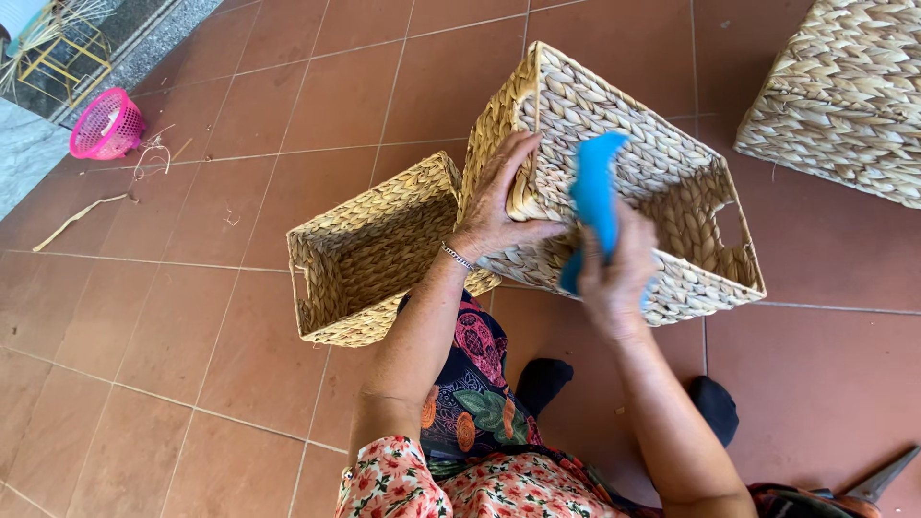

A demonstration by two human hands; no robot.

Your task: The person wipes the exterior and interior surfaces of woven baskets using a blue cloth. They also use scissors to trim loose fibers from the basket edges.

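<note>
1. Woven basket [662,192] sits tipped on its side on the tiled floor [192,317], just above the person's knees, open mouth facing right, so the outer wall is turned up w/ easy reach.
2. Left hand [499,206] clamps its rim corner, thumb over the edge, wrist bent back: looks like a brace vs. wobble.
3. Right hand [614,273] closed round a blue tool [595,192], pressed on the basket wall; blurred, exact kind unclear.
4. Second basket [369,254] touches its left side, mouth up.
5. Third basket [844,91] far right; pink basket [106,125] near floor's far-left edge.
</note>
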